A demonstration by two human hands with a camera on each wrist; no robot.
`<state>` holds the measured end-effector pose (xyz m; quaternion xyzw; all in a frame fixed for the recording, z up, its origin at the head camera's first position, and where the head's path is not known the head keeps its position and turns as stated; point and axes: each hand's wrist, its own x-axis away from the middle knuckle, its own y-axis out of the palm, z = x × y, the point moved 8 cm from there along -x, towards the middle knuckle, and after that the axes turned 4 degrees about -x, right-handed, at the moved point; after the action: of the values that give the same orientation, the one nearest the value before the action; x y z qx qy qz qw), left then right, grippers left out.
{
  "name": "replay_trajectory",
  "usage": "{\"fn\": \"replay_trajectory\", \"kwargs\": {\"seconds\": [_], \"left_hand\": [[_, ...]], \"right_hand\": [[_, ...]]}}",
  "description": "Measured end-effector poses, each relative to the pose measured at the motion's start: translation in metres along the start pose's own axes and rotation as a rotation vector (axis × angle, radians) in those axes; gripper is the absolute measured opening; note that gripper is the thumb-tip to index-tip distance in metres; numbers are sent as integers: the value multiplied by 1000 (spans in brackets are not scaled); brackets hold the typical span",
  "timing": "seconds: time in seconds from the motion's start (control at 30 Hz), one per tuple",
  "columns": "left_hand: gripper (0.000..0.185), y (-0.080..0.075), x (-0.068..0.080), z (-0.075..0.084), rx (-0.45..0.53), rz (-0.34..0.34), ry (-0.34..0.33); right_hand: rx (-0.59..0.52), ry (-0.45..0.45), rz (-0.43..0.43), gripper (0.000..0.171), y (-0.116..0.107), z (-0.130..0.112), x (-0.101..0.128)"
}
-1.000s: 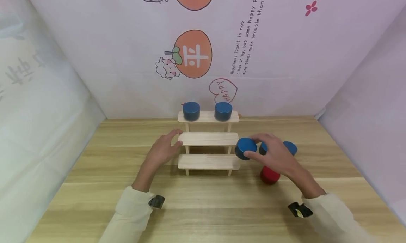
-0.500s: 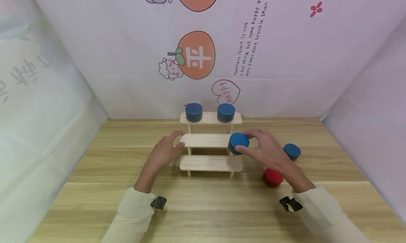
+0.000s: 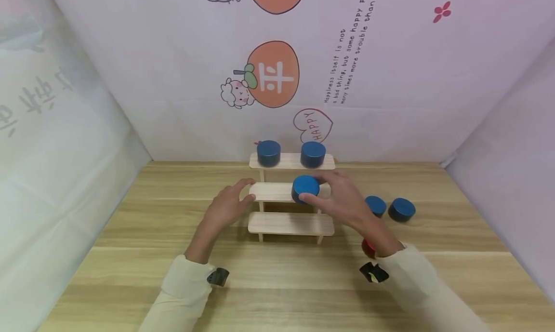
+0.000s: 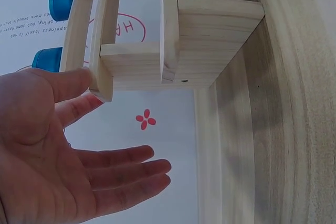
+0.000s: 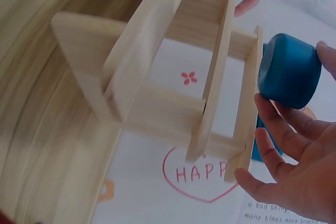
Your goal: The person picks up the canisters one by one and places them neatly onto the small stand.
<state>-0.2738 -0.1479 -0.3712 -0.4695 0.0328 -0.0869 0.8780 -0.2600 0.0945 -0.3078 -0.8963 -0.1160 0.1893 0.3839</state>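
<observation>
A three-tier wooden display stand (image 3: 286, 222) stands on the table. At the left end of its middle tier (image 3: 270, 191), my left hand (image 3: 225, 207) pinches the board between thumb and index finger, the other fingers held straight in the left wrist view. My right hand (image 3: 347, 203) holds a round blue tin (image 3: 305, 186) between thumb and fingertips, above the right half of the middle tier. In the right wrist view this tin (image 5: 291, 74) appears clear of the boards. Two more blue tins, one left (image 3: 269, 153) and one right (image 3: 312, 154), sit on the top tier.
On the table to the right are two blue tins, a nearer one (image 3: 376, 205) and an outer one (image 3: 402, 209). A red tin (image 3: 368, 247) is partly hidden under my right forearm. A printed white cloth (image 3: 381, 129) hangs behind the stand; pale sheets flank both sides.
My right hand has carried the blue tin leftward, from beside the stand to over its middle tier. The left hand keeps its place at the board's end. The view has shifted slightly.
</observation>
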Motion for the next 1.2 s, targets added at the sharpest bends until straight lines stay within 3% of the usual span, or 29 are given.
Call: {"fn": "replay_trajectory", "kwargs": {"seconds": [0.53, 1.2], "left_hand": [[46, -1, 0, 0, -20, 5, -25], [44, -2, -1, 1, -28, 8, -7]], "right_hand": [[-13, -79, 6, 57, 28, -20, -19], [-12, -6, 79, 58, 57, -28, -38]]}}
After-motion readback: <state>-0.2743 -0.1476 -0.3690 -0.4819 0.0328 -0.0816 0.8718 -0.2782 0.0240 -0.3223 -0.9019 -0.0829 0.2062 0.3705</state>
